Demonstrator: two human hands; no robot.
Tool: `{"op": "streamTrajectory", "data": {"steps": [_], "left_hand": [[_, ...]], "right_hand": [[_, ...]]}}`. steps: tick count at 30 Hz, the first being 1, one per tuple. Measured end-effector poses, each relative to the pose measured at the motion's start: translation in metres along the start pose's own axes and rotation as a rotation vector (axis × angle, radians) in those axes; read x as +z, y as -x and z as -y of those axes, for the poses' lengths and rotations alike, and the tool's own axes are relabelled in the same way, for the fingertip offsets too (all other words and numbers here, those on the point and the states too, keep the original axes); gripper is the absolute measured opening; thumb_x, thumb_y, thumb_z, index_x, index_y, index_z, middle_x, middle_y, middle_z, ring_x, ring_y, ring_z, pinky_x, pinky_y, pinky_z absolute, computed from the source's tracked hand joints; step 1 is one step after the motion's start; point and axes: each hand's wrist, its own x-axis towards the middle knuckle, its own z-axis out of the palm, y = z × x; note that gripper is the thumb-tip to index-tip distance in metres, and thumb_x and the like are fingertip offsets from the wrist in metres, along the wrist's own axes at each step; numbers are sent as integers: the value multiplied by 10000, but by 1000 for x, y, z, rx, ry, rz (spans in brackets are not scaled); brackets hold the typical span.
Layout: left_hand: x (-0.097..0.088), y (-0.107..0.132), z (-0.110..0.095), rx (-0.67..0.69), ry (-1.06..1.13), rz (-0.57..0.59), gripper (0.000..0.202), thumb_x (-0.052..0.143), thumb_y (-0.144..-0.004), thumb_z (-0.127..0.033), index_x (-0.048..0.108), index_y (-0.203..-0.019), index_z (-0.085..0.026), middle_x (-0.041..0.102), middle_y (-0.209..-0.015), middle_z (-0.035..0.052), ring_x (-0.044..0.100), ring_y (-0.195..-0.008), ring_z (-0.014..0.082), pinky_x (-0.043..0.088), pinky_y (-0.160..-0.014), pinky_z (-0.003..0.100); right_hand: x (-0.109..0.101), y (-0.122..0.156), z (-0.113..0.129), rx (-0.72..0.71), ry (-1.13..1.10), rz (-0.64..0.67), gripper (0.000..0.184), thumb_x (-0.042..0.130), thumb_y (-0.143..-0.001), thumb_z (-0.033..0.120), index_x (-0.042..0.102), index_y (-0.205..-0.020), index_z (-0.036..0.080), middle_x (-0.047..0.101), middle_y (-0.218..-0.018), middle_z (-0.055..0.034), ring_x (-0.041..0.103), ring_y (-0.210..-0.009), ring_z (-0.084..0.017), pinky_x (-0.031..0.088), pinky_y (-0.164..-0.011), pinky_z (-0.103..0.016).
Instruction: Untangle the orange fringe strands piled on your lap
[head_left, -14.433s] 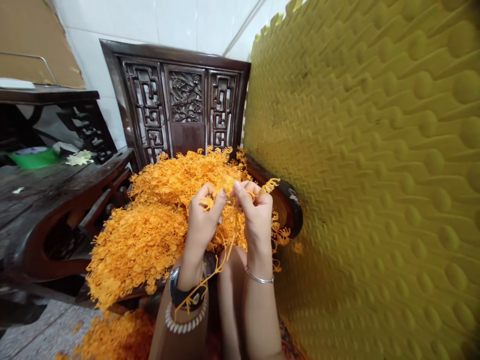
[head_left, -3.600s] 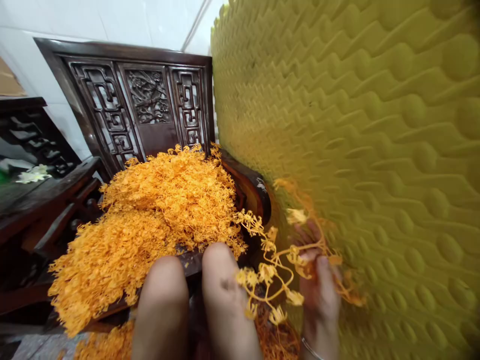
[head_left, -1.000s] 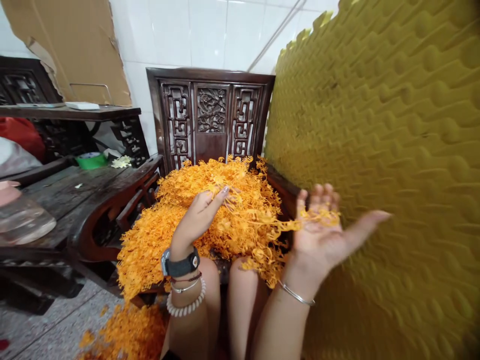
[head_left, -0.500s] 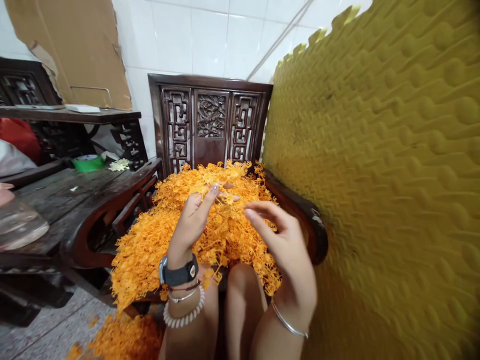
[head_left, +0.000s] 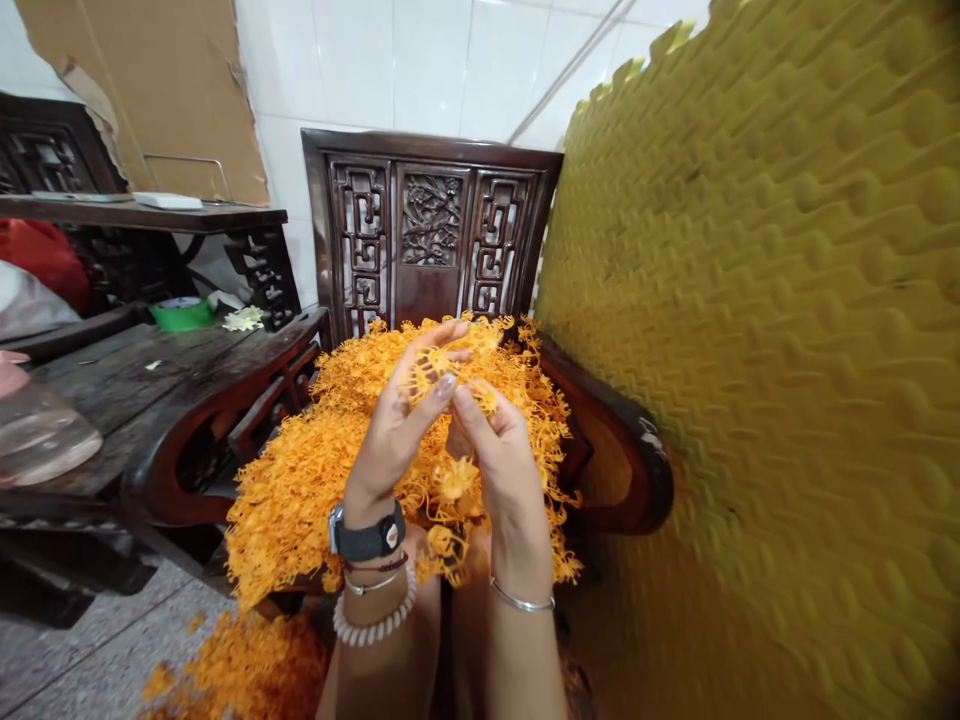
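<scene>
A large heap of orange, thin-stranded artificial flower pieces (head_left: 292,490) fills the seat of a carved dark wooden chair (head_left: 431,290). Above the heap, my left hand (head_left: 394,430) holds an orange flower piece (head_left: 429,368) between thumb and curled fingers. My right hand (head_left: 510,455) is closed beside it, thumb and fingers pinching an orange piece at my left thumb tip. More orange flowers (head_left: 456,483) hang below the hands, over my knees; whether they join the held pieces I cannot tell. The right fingertips are partly hidden.
A yellow foam mat (head_left: 750,300) stands upright along the right. To the left, a dark wooden table (head_left: 127,370) bears green tape (head_left: 182,314) and a clear container (head_left: 45,430). More orange pieces (head_left: 247,670) lie on the floor. Cardboard (head_left: 150,90) leans against the wall.
My right hand has moved left to meet my left hand and closed on an orange piece. The left fingers have risen and curled, and the hanging flowers now show between the wrists.
</scene>
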Motion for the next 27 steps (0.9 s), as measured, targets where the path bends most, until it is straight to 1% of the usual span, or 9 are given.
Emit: {"op": "streamTrajectory", "data": {"steps": [2, 4, 7, 9, 12, 15, 18, 23, 27], "left_hand": [[1, 0, -5, 74, 53, -55, 476, 385, -855, -479, 462, -1233, -202, 541, -1250, 83, 534, -1113, 199, 432, -944, 337], [0, 0, -9, 115, -4, -97, 425, 423, -853, -445, 506, -1187, -197, 605, -1156, 72, 555, -1081, 186, 438, -937, 320], [-4, 0, -9, 40, -183, -54, 304, 567, -798, -320, 601, -1068, -183, 659, -1049, 59, 601, -990, 174, 471, -880, 285], [-7, 0, -7, -35, -225, -2, 281, 565, -799, -306, 622, -1045, -183, 670, -1026, 63, 625, -927, 175, 500, -815, 283], [-9, 0, -2, -126, -147, 70, 311, 549, -808, -321, 607, -1086, -193, 671, -1028, 68, 632, -915, 182, 510, -787, 289], [-8, 0, 3, -195, -56, 115, 381, 536, -814, -347, 559, -1159, -188, 654, -1069, 85, 610, -974, 191, 484, -853, 317], [-6, -1, 9, -197, -86, 133, 319, 490, -835, -376, 633, -1034, -171, 673, -983, 77, 610, -926, 175, 472, -843, 305], [2, -1, 7, -92, -247, 7, 202, 557, -800, -328, 683, -791, -171, 663, -740, 22, 594, -707, 121, 466, -665, 235], [19, -2, 3, -40, -36, -151, 233, 541, -809, -351, 676, -748, -171, 653, -693, 23, 582, -614, 101, 441, -509, 203]], "right_hand": [[-4, 0, 0, -42, -1, -61, 192, 584, -756, 390, 532, -698, 215, 349, -479, 81, 247, -401, -49, 217, -388, -225], [-9, 2, 3, -55, 33, -30, 182, 594, -754, 362, 538, -681, 204, 405, -494, 68, 305, -408, -47, 254, -393, -220], [-15, 3, 8, 14, 9, 135, 126, 635, -723, 299, 590, -794, 204, 556, -648, 27, 473, -503, -67, 397, -481, -224], [-16, 4, 9, 59, -29, 174, 219, 657, -701, 275, 601, -904, 217, 600, -777, 3, 536, -593, -85, 451, -557, -242], [-16, 2, 8, 101, -36, 165, 172, 632, -729, 309, 601, -859, 201, 565, -661, 22, 452, -482, -53, 357, -446, -208], [-14, 1, 6, 80, -40, 68, 156, 613, -745, 341, 566, -755, 192, 488, -581, 52, 308, -426, -27, 226, -397, -197], [-14, 1, 7, -1, 38, -24, 158, 616, -740, 341, 570, -749, 190, 472, -625, 44, 338, -497, -41, 249, -428, -196], [-15, 2, 7, -34, 169, -12, 201, 570, -772, 361, 560, -696, 175, 449, -608, 38, 350, -517, -56, 277, -460, -213], [-6, 4, 5, -101, 17, 12, 330, 554, -789, 371, 465, -543, 170, 370, -520, 52, 314, -485, -57, 262, -470, -230]]}}
